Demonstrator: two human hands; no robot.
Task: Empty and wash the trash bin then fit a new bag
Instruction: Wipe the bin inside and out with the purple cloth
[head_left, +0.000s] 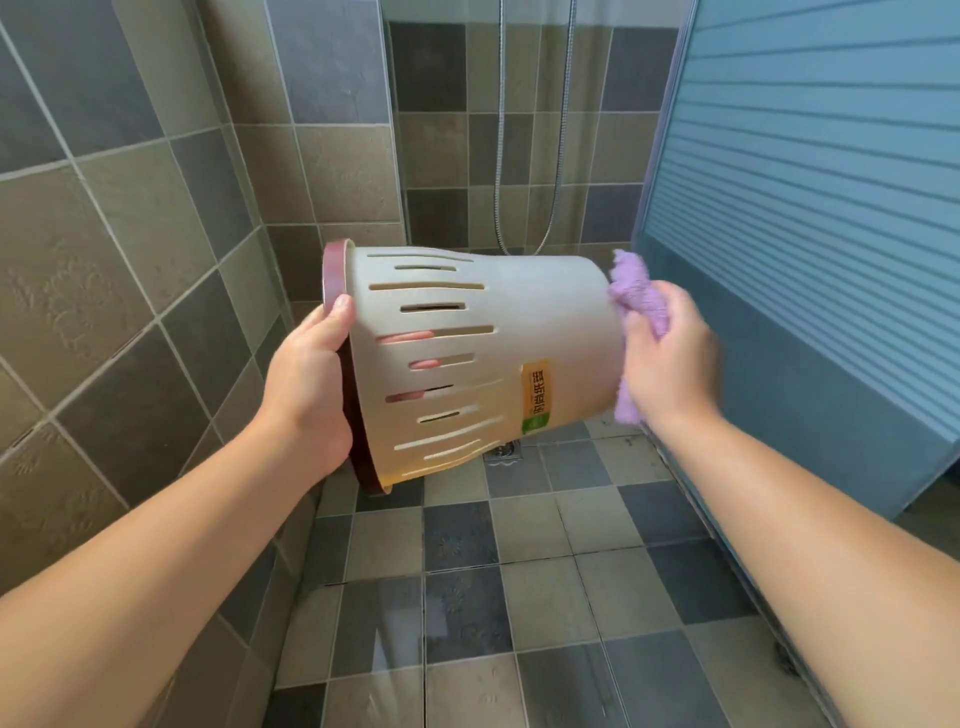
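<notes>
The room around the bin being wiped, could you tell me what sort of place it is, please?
Most likely a bathroom shower area: a shower hose hangs on the tiled wall, and a floor drain sits in the tiled floor below the bin.

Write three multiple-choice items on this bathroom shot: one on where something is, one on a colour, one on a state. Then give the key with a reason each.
1. Where is the cloth being held?
A. Inside the bin's mouth
B. Against the bin's base end
C. On the floor drain

2. What colour is the rim of the trash bin?
A. Dark red
B. Bright green
C. White

3. How is the bin oriented?
A. Upright on the floor
B. Upside down on a shelf
C. Held off the floor on its side

Key:
1. B: the right hand grips the purple cloth at the closed end, away from the rim.
2. A: the band by the left hand is dark red, while the body is beige.
3. C: both hands carry it above the floor tiles, its mouth turned to the left.
</notes>
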